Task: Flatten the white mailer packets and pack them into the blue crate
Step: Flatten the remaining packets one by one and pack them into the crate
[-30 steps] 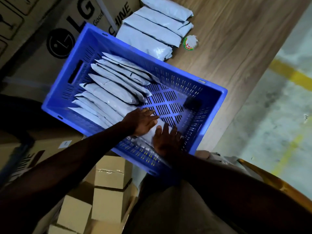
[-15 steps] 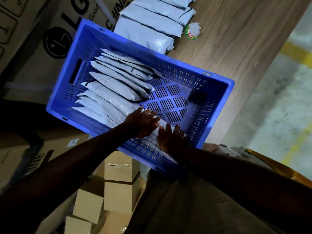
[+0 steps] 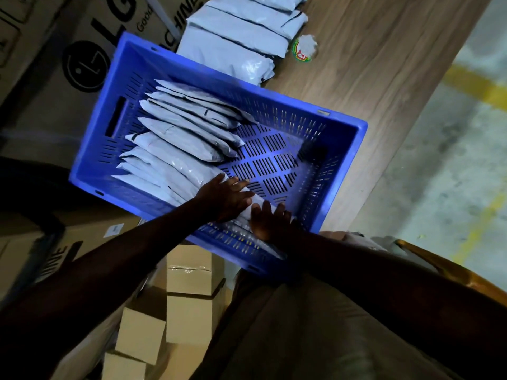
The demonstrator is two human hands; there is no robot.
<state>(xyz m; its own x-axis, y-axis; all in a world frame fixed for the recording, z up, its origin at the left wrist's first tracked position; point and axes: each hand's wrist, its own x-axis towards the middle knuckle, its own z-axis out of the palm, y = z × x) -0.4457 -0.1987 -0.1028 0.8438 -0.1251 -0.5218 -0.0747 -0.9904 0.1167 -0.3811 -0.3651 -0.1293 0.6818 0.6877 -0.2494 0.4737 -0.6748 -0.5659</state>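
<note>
The blue crate [image 3: 345, 133] sits on a wooden table and holds a row of several white mailer packets [image 3: 186, 141] leaning along its left side. My left hand [image 3: 225, 197] and my right hand [image 3: 270, 220] lie side by side, palms down, pressing one white mailer packet [image 3: 253, 200] against the crate's near wall. Fingers of both hands are spread flat on it. Most of that packet is hidden under my hands. A stack of unpacked white mailer packets [image 3: 238, 48] lies on the table beyond the crate.
A round green and red sticker with crumpled white paper [image 3: 303, 49] lies on the wooden table [image 3: 384, 50]. Large printed cartons [image 3: 90, 58] stand at the left, small cardboard boxes [image 3: 189, 272] below the crate. Concrete floor with yellow lines [image 3: 472, 86] is at the right.
Both hands stay pressed on the same packet at the crate's near wall. The view has shifted slightly, so the crate sits a little lower and further right in the frame.
</note>
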